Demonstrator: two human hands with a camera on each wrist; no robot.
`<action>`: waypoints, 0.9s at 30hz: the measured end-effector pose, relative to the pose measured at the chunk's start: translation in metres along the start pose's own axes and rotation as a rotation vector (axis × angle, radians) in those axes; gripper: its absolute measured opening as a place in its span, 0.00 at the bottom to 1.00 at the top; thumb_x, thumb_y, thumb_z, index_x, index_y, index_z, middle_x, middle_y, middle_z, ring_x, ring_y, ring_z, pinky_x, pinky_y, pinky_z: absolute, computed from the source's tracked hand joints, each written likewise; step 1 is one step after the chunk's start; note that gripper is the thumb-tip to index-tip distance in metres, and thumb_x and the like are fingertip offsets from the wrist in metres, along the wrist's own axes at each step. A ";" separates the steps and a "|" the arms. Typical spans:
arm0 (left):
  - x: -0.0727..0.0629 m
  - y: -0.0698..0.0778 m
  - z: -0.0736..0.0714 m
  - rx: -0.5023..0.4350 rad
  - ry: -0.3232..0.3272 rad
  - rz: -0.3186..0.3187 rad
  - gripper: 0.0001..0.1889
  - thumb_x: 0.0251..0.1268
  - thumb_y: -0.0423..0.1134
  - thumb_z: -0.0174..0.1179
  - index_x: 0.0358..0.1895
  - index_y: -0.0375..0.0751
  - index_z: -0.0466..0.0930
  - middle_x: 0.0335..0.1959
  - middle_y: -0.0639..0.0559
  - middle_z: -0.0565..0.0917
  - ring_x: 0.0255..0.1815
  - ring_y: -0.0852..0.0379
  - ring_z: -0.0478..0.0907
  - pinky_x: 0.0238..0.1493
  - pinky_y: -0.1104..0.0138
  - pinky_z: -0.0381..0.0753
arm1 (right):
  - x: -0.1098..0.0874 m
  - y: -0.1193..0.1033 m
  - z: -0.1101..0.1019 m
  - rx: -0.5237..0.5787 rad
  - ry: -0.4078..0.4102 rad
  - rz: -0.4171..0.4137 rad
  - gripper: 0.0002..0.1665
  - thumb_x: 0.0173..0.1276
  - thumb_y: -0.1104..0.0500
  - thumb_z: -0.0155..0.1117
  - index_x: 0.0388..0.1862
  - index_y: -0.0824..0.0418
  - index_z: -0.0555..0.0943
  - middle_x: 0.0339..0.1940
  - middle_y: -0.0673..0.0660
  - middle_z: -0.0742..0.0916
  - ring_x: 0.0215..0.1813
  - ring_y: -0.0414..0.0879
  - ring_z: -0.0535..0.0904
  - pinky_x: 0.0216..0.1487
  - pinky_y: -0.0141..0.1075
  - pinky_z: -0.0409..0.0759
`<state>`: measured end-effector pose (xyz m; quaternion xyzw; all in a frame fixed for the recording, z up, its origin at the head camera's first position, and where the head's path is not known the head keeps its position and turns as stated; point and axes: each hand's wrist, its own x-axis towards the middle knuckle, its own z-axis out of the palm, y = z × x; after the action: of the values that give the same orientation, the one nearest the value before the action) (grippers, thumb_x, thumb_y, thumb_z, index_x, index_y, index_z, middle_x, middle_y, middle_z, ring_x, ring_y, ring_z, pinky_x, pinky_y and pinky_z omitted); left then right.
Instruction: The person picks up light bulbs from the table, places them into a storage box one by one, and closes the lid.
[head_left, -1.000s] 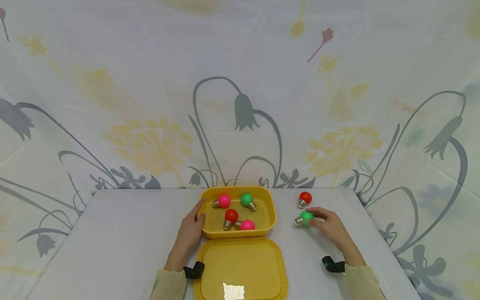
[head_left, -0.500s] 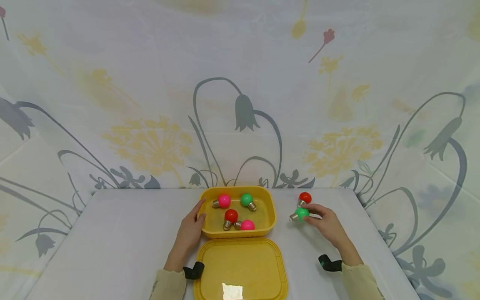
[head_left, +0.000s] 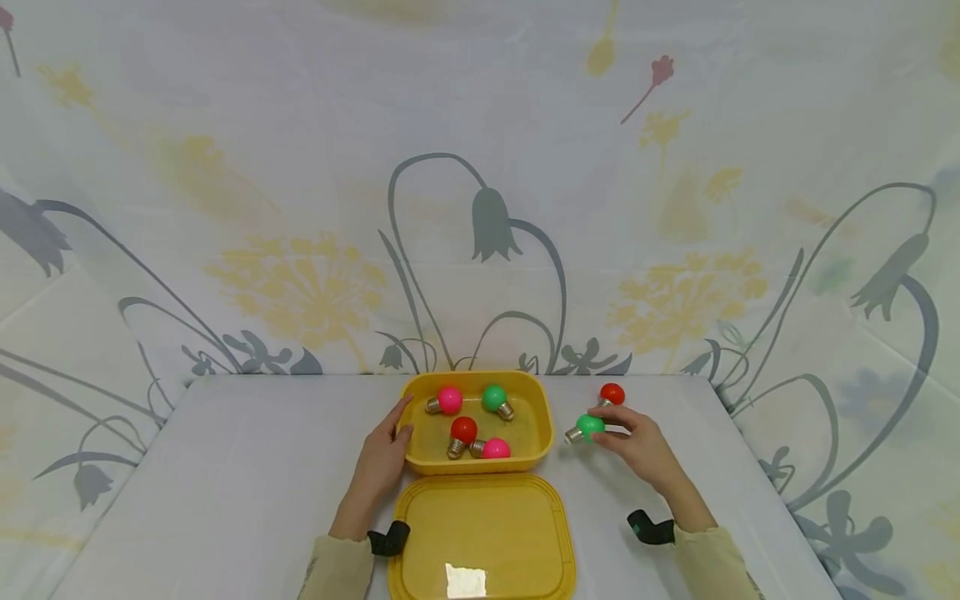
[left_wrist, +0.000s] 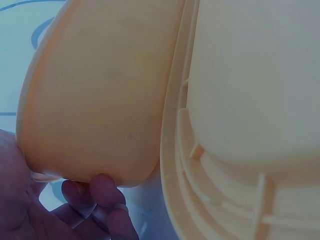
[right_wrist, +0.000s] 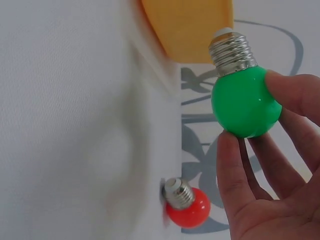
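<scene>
My left hand [head_left: 382, 458] holds the left end of a yellow plastic box [head_left: 540, 458]; in the left wrist view its curled fingers [left_wrist: 102, 192] touch the outer wall. Inside the box lie two pink light bulbs [head_left: 450, 400] [head_left: 496, 448], a green one [head_left: 494, 397] and a red one [head_left: 463, 430]. To the right of the box, my right hand [head_left: 641, 450] pinches another green light bulb [right_wrist: 245, 102] by its globe, metal base pointing at the box. The bulb is off the table. Behind that hand a red light bulb [right_wrist: 189, 207] lies on the table, partly covered in the head view.
A yellow lid [head_left: 480, 533] lies flat in front of the box, close against its near side. White cloth covers the table [head_left: 225, 483]. A flower-printed curtain [head_left: 337, 167] stands behind the table and along both sides.
My right hand has moved left toward the box, carrying the green light bulb. My left hand and the box have stayed in place.
</scene>
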<state>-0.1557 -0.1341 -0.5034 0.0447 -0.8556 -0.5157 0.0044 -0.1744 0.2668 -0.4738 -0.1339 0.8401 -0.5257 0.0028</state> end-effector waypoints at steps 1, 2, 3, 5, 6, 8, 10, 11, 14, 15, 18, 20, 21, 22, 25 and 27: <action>0.000 0.000 0.000 0.001 0.000 0.001 0.27 0.78 0.39 0.48 0.78 0.53 0.61 0.75 0.41 0.64 0.75 0.40 0.59 0.71 0.46 0.59 | 0.000 -0.001 0.001 0.012 -0.001 -0.001 0.21 0.63 0.64 0.72 0.55 0.68 0.82 0.54 0.64 0.84 0.53 0.52 0.80 0.53 0.27 0.78; 0.000 0.000 0.000 0.002 0.000 0.002 0.27 0.78 0.39 0.48 0.78 0.53 0.61 0.75 0.41 0.64 0.75 0.40 0.59 0.71 0.46 0.59 | 0.001 -0.001 0.002 0.021 0.000 -0.003 0.21 0.63 0.64 0.72 0.55 0.68 0.82 0.54 0.65 0.84 0.53 0.52 0.80 0.53 0.28 0.78; 0.000 0.000 0.000 0.003 -0.001 0.007 0.27 0.78 0.39 0.48 0.78 0.52 0.61 0.75 0.41 0.64 0.75 0.40 0.59 0.71 0.46 0.59 | 0.001 -0.002 0.003 0.030 0.002 -0.006 0.21 0.63 0.65 0.73 0.55 0.68 0.82 0.54 0.65 0.84 0.53 0.51 0.80 0.53 0.28 0.79; 0.000 0.000 0.000 0.005 -0.002 0.011 0.27 0.78 0.39 0.48 0.78 0.52 0.61 0.75 0.41 0.65 0.75 0.39 0.59 0.71 0.46 0.59 | 0.003 -0.003 0.006 0.044 0.003 -0.011 0.21 0.62 0.66 0.73 0.54 0.68 0.82 0.54 0.65 0.84 0.53 0.50 0.80 0.52 0.28 0.79; 0.000 0.000 0.000 0.005 -0.003 0.010 0.27 0.78 0.39 0.48 0.78 0.52 0.61 0.75 0.41 0.65 0.75 0.40 0.59 0.71 0.46 0.59 | 0.003 -0.003 0.007 0.050 0.002 -0.015 0.21 0.62 0.66 0.73 0.54 0.68 0.82 0.53 0.65 0.84 0.54 0.50 0.80 0.52 0.29 0.79; 0.000 0.000 0.000 0.003 -0.002 0.011 0.27 0.78 0.39 0.48 0.78 0.52 0.61 0.75 0.41 0.65 0.75 0.40 0.60 0.71 0.46 0.59 | 0.004 -0.005 0.009 0.047 -0.003 -0.026 0.21 0.61 0.67 0.73 0.54 0.68 0.83 0.53 0.64 0.84 0.54 0.50 0.80 0.52 0.29 0.80; 0.000 0.001 0.000 0.003 -0.003 0.009 0.27 0.78 0.39 0.47 0.78 0.51 0.61 0.75 0.41 0.65 0.75 0.39 0.60 0.71 0.46 0.60 | 0.005 -0.007 0.011 0.042 -0.011 -0.041 0.20 0.61 0.66 0.73 0.54 0.67 0.83 0.53 0.63 0.84 0.54 0.51 0.80 0.52 0.30 0.80; 0.000 0.001 0.001 0.002 -0.003 0.007 0.27 0.78 0.39 0.48 0.78 0.51 0.61 0.75 0.41 0.65 0.75 0.39 0.60 0.71 0.46 0.60 | 0.005 -0.008 0.012 0.039 -0.014 -0.046 0.20 0.61 0.66 0.73 0.53 0.67 0.83 0.52 0.63 0.84 0.54 0.52 0.79 0.52 0.30 0.80; -0.001 0.001 0.000 0.004 -0.003 0.005 0.27 0.78 0.39 0.48 0.78 0.51 0.61 0.75 0.41 0.65 0.75 0.39 0.60 0.71 0.46 0.60 | 0.006 -0.010 0.013 0.021 -0.018 -0.054 0.20 0.61 0.66 0.73 0.53 0.66 0.83 0.52 0.62 0.84 0.54 0.55 0.80 0.53 0.32 0.81; -0.001 0.001 0.000 0.006 -0.003 0.006 0.27 0.78 0.38 0.47 0.78 0.51 0.61 0.75 0.40 0.65 0.75 0.39 0.60 0.71 0.46 0.60 | 0.006 -0.011 0.013 0.015 -0.018 -0.057 0.20 0.61 0.66 0.73 0.53 0.66 0.83 0.52 0.62 0.84 0.54 0.56 0.80 0.53 0.33 0.81; -0.001 0.001 0.000 0.009 -0.001 0.007 0.27 0.78 0.38 0.48 0.78 0.52 0.61 0.75 0.40 0.65 0.75 0.39 0.60 0.71 0.46 0.60 | 0.006 -0.015 0.013 -0.012 -0.009 -0.049 0.20 0.62 0.67 0.73 0.53 0.65 0.83 0.52 0.61 0.85 0.54 0.57 0.80 0.53 0.36 0.81; 0.000 0.001 0.000 0.010 0.000 0.009 0.27 0.78 0.39 0.48 0.78 0.52 0.61 0.74 0.40 0.65 0.74 0.39 0.60 0.71 0.45 0.60 | 0.006 -0.020 0.012 -0.033 -0.003 -0.046 0.20 0.62 0.68 0.72 0.53 0.66 0.83 0.52 0.61 0.85 0.54 0.57 0.80 0.54 0.38 0.81; 0.000 0.001 0.000 0.009 0.000 0.010 0.27 0.78 0.39 0.48 0.78 0.52 0.61 0.75 0.40 0.65 0.75 0.39 0.60 0.71 0.46 0.60 | 0.006 -0.023 0.013 -0.041 0.001 -0.047 0.20 0.62 0.69 0.72 0.54 0.67 0.83 0.52 0.62 0.85 0.54 0.57 0.80 0.54 0.39 0.81; 0.000 0.000 0.000 0.009 0.000 0.011 0.27 0.78 0.39 0.48 0.78 0.53 0.61 0.75 0.41 0.65 0.75 0.39 0.60 0.71 0.46 0.60 | 0.006 -0.026 0.013 -0.048 0.003 -0.048 0.20 0.62 0.70 0.71 0.53 0.68 0.83 0.51 0.63 0.85 0.54 0.58 0.80 0.54 0.41 0.81; 0.001 0.000 0.001 0.008 0.001 0.012 0.27 0.78 0.39 0.48 0.78 0.53 0.61 0.75 0.41 0.65 0.75 0.39 0.60 0.71 0.46 0.59 | 0.007 -0.042 0.013 -0.055 0.000 -0.066 0.20 0.61 0.72 0.70 0.53 0.71 0.82 0.51 0.65 0.84 0.54 0.61 0.80 0.54 0.46 0.81; 0.001 -0.001 0.001 0.007 0.000 0.012 0.27 0.78 0.39 0.48 0.78 0.53 0.61 0.75 0.41 0.65 0.75 0.40 0.60 0.71 0.46 0.59 | 0.007 -0.051 0.013 -0.049 -0.007 -0.079 0.19 0.61 0.73 0.70 0.53 0.73 0.82 0.50 0.67 0.84 0.53 0.63 0.79 0.54 0.50 0.80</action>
<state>-0.1563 -0.1338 -0.5046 0.0398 -0.8577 -0.5125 0.0073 -0.1679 0.2324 -0.4339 -0.1689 0.8468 -0.5041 -0.0184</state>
